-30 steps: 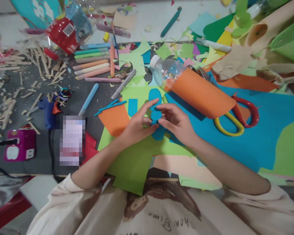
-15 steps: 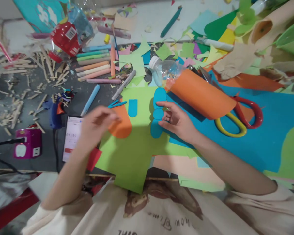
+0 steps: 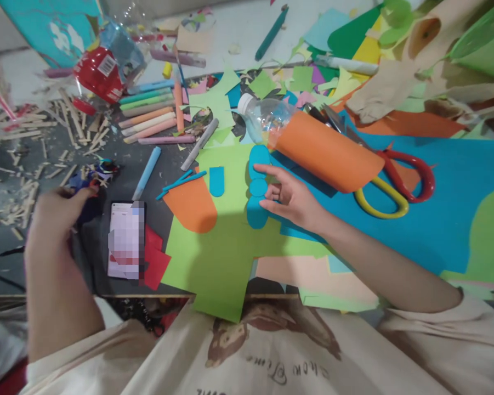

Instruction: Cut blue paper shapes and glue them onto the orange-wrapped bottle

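My left hand [image 3: 61, 216] is closed around the blue glue gun [image 3: 91, 208] at the left of the table, its thumb by the orange trigger; the palm hides part of the gun. Three rounded blue paper pieces [image 3: 257, 188] lie in a column on light green paper [image 3: 222, 247]. Across them rests my right hand [image 3: 288, 197], index finger on the top piece and thumb at the bottom one, fingers apart. Left of these lie a small blue paper tab [image 3: 216, 181], an orange rounded paper piece [image 3: 195, 203] and thin rolled blue strips [image 3: 181, 182].
A plastic bottle wrapped in orange paper [image 3: 329, 148] lies beside scissors [image 3: 411, 175] on blue paper [image 3: 444, 219]. A phone [image 3: 123, 263] lies near red paper [image 3: 156, 258]. Markers [image 3: 148, 115], broken wooden sticks [image 3: 20, 131] and paper scraps [image 3: 267, 82] crowd the back.
My left hand has moved left from above the orange paper piece, past the phone, onto the glue gun. My right hand stays on the blue pieces. The view has shifted slightly.
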`<action>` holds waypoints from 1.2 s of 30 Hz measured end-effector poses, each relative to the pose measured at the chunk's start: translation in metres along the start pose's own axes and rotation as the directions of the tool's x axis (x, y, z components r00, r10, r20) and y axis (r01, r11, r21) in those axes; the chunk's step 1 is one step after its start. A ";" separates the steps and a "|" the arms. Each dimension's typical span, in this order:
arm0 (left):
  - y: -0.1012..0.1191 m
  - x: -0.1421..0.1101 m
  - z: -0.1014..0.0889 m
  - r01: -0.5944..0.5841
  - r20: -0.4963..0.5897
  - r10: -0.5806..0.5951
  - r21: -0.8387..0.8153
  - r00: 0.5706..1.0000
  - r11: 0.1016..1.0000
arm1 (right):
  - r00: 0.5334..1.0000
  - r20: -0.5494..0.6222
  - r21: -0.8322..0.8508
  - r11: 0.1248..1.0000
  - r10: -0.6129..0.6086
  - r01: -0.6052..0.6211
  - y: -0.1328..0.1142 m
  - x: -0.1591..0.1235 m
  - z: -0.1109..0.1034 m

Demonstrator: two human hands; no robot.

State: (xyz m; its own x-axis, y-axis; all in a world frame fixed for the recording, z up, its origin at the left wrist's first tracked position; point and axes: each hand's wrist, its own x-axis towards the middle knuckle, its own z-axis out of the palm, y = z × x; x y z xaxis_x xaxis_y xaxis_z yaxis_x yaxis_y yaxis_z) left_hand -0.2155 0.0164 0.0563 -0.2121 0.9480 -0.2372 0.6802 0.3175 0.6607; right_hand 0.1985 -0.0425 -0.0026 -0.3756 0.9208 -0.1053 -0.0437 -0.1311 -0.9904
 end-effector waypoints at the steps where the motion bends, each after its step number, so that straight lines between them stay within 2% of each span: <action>1: 0.010 -0.002 0.002 0.154 -0.175 -0.134 0.103 0.975 0.983 | 1.000 0.001 0.009 1.000 -0.004 0.004 0.000 0.000 0.000; 2: 0.022 -0.005 0.005 0.259 -0.276 -0.222 0.109 0.935 0.960 | 1.000 0.001 0.017 1.000 -0.008 0.008 0.000 0.001 -0.001; 3: 0.033 -0.008 0.009 0.269 -0.308 -0.246 0.034 0.919 0.962 | 1.000 0.002 0.021 1.000 -0.010 0.010 0.000 0.001 -0.001; 4: 0.044 -0.011 0.013 0.277 -0.384 -0.275 -0.053 0.881 0.960 | 1.000 0.003 0.022 1.000 -0.011 0.011 0.000 0.001 -0.001; 5: 0.054 -0.014 0.017 0.228 -0.449 -0.255 -0.114 0.857 0.967 | 1.000 0.002 0.021 1.000 -0.010 0.010 0.000 0.001 -0.001; 6: 0.063 -0.016 0.021 0.158 -0.418 -0.204 -0.142 0.885 0.977 | 1.000 0.002 0.018 1.000 -0.009 0.009 0.000 0.001 -0.001; 7: 0.071 -0.019 0.026 0.141 -0.484 -0.205 -0.165 0.851 0.976 | 1.000 0.001 0.014 1.000 -0.008 0.008 -0.001 0.001 -0.001; 9: 0.084 -0.025 0.037 0.086 -0.495 -0.118 -0.087 0.861 0.992 | 1.000 -0.001 0.001 1.000 -0.004 0.004 -0.003 0.001 -0.002; 10: 0.090 -0.029 0.043 0.057 -0.475 -0.071 -0.044 0.877 0.997 | 1.000 -0.002 -0.011 1.000 -0.002 0.002 -0.004 0.001 -0.003; 12: 0.102 -0.038 0.058 0.019 -0.344 -0.013 0.015 0.939 1.000 | 1.000 -0.005 -0.041 0.999 0.001 -0.001 -0.006 0.001 -0.006; 16: 0.120 -0.057 0.097 -0.177 -0.241 0.199 0.108 0.950 0.978 | 1.000 -0.007 -0.097 0.995 -0.019 0.018 -0.006 0.002 -0.013; 17: 0.123 -0.062 0.106 -0.186 -0.214 0.216 0.149 0.953 0.971 | 1.000 -0.001 -0.103 0.994 -0.027 0.027 -0.004 0.002 -0.014; 20: 0.124 -0.070 0.127 -0.139 -0.135 0.170 0.214 0.976 0.967 | 0.999 0.013 -0.115 0.992 -0.046 0.048 -0.001 0.003 -0.016; 24: 0.120 -0.074 0.140 -0.126 -0.014 0.135 0.263 0.991 0.957 | 0.998 0.007 -0.170 0.983 -0.066 0.066 0.001 0.003 -0.016; 30: 0.117 -0.071 0.148 -0.092 -0.014 0.105 0.366 0.994 0.926 | 0.997 -0.005 -0.205 0.976 -0.073 0.071 0.002 0.002 -0.017; 36: 0.119 -0.070 0.150 -0.058 0.018 0.056 0.390 0.998 0.919 | 0.997 -0.003 -0.233 0.969 -0.081 0.079 0.004 0.002 -0.018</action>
State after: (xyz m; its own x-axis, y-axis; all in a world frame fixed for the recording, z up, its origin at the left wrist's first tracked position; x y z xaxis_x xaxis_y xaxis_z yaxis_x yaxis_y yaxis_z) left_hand -0.0148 -0.0155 0.0447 -0.1615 0.9637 -0.2127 0.9109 0.2284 0.3436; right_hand 0.2146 -0.0344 -0.0089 -0.3682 0.9294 -0.0245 0.1439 0.0309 -0.9891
